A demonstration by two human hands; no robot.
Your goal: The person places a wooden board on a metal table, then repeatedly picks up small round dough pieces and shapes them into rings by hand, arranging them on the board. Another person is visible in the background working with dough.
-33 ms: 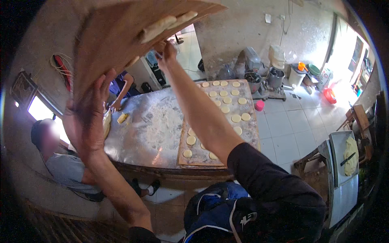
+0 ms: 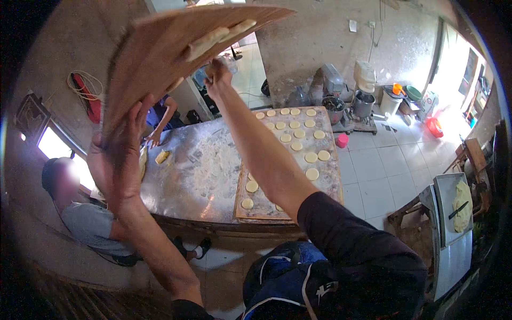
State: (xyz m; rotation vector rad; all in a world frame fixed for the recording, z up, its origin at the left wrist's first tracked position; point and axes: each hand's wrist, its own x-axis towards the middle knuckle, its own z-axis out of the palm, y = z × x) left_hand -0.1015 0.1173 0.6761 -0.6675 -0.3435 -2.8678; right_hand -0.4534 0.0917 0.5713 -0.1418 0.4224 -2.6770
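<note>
Raised at the upper left is a large wooden board (image 2: 154, 58), tilted, with several pale dough pieces (image 2: 208, 44) seen nearly edge-on along its face. My left hand (image 2: 120, 154) holds the board up, its fingers stretched against the lower edge. My right hand (image 2: 217, 82) is lifted just below the board, its fingers closed round something tan; a clear, shiny bit shows beside it, and I cannot make out what it is. Under my right arm, a floured board (image 2: 272, 184) lies on the metal table (image 2: 176, 181), bearing several flat round dough pieces (image 2: 311, 174).
A person in grey (image 2: 88, 221) sits at the left; another person's arm (image 2: 162, 120) reaches over the table beside a yellow block (image 2: 162, 157). Mixers (image 2: 333, 85) stand by the back wall. To the right, a tray (image 2: 447, 200) holds dough and a knife.
The raised board has shifted slightly and its tilt has changed, showing more wall above it. My right hand has turned a little, and a clear bit now shows beside it.
</note>
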